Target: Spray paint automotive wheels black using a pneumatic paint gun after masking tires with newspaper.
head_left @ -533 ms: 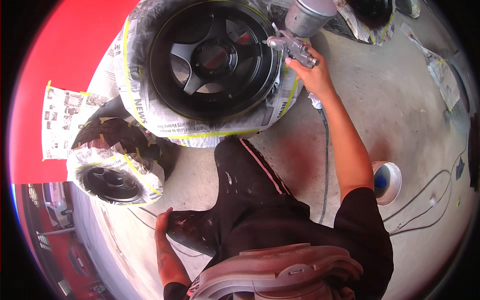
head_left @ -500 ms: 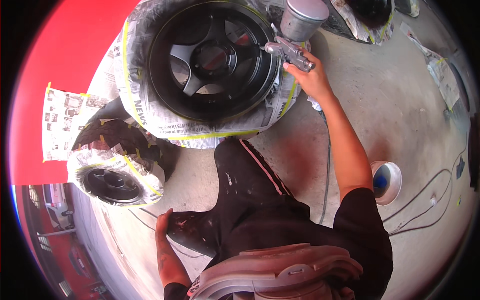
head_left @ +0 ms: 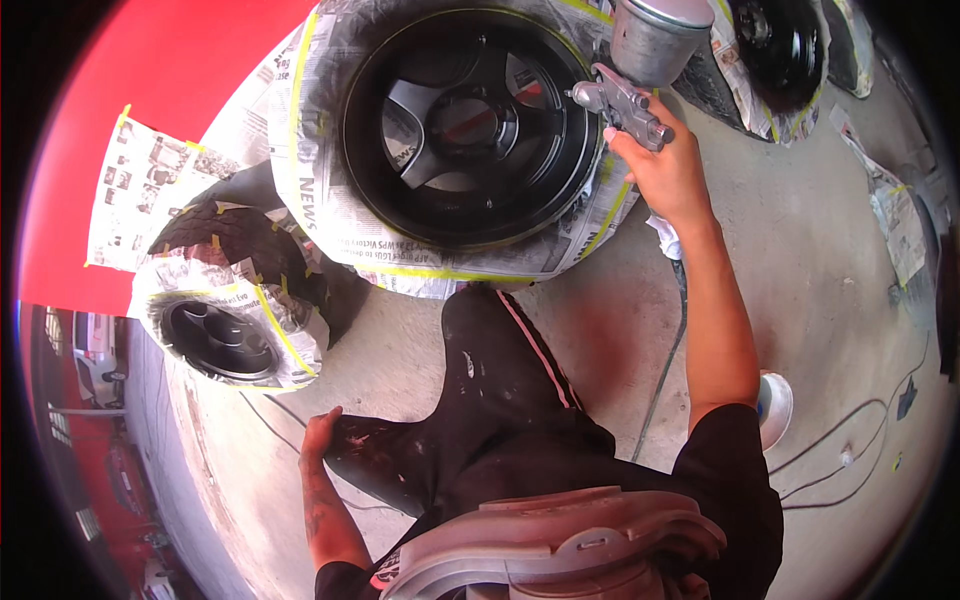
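My right hand [head_left: 668, 165] is closed round a metal spray gun [head_left: 625, 108] with a grey paint cup [head_left: 660, 40] on top. Its nozzle points left across the right edge of a black five-spoke wheel [head_left: 415, 105]. Newspaper [head_left: 330, 190] and yellow tape mask the tyre around that wheel. A pale cloth [head_left: 664, 236] is wrapped below the gun's handle, where a dark hose [head_left: 662, 375] runs down. Over on the left, my left hand [head_left: 320, 432] rests against my bent knee; most of its fingers are hidden. Whether any spray leaves the nozzle cannot be seen.
A smaller-looking masked wheel [head_left: 225, 340] stands at left, beside newspaper taped to a red surface [head_left: 200, 70]. Another masked black wheel [head_left: 775, 50] is at the upper right. A white bucket [head_left: 777, 410] sits by my right elbow, with hose loops [head_left: 850, 420] on the concrete beyond.
The whole view has shifted, moving the large wheel and gun rightward in the picture. Gun and wheel keep nearly the same spacing. My arm now covers more of the bucket.
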A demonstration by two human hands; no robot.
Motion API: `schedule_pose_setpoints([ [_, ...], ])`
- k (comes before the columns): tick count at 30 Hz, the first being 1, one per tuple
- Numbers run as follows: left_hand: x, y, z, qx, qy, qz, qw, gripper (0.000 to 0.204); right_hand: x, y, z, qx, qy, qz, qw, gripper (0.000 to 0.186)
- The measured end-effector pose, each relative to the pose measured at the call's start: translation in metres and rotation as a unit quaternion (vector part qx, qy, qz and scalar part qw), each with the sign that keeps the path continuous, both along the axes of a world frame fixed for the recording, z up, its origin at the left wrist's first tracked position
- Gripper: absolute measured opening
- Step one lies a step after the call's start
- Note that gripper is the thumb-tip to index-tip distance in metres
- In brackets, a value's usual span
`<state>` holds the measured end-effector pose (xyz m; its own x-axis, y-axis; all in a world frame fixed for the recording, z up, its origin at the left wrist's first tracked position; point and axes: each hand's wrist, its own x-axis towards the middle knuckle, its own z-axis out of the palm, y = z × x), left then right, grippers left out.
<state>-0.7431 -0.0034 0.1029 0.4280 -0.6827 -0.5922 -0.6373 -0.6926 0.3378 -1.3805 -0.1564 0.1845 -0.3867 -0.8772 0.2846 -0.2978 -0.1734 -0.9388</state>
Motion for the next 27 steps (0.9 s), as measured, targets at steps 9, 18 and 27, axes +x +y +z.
schedule_pose_setpoints([
  [9,0.007,0.006,-0.009,-0.014,0.005,0.01,1.0,0.055,0.048,-0.113,0.105,0.068,0.117,0.118,0.984,0.045],
  [18,0.003,0.009,-0.01,-0.04,-0.015,-0.003,0.999,0.059,0.077,-0.156,0.147,0.05,-0.01,0.241,0.969,0.013],
  [27,-0.019,0.006,0.008,-0.055,-0.054,-0.02,0.997,0.058,0.069,-0.137,0.162,0.125,0.216,0.07,0.966,0.015],
])
